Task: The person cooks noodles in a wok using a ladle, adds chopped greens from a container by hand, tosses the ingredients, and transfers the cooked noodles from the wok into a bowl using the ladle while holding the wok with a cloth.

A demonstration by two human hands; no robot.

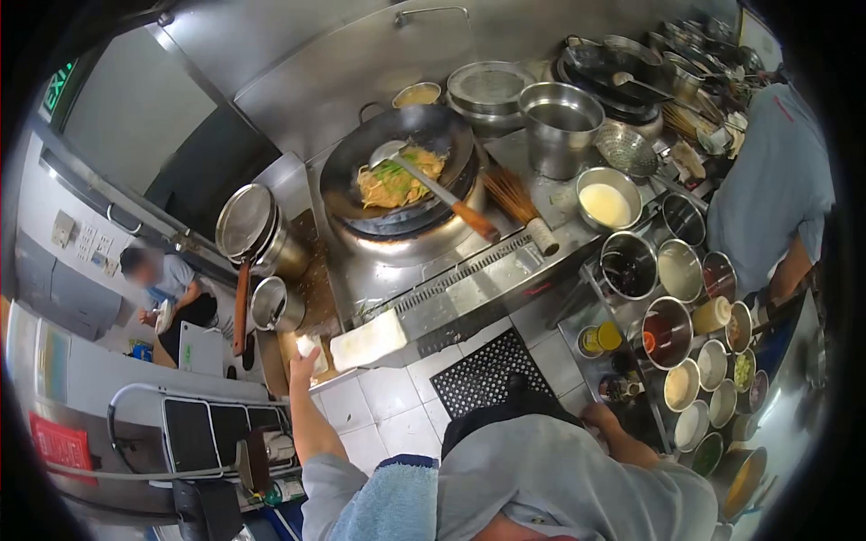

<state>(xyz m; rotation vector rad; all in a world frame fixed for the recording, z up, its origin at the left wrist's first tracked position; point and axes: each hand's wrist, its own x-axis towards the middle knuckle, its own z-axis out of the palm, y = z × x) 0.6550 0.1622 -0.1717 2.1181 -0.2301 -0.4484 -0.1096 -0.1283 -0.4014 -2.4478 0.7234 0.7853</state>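
Observation:
My left hand (305, 362) is closed on a small white cloth (311, 350) at the lower left of the stove. Just right of it, a folded white towel (368, 340) lies on the stove's front edge. A black wok (347, 176) on the burner holds noodles with green pieces (401, 183). Across the wok rests a metal ladle (428, 185) with a wooden handle, its bowl over the food. My right hand (600, 417) hangs low beside the seasoning shelf, partly hidden, its fingers too unclear to read.
A bamboo brush (514, 198) and a steel pot (560, 135) stand right of the wok. Seasoning bowls (667, 334) crowd the right side. Another person (776, 180) stands at the right, and a seated person (171, 284) is at the far left. A black mat (487, 371) lies on the floor.

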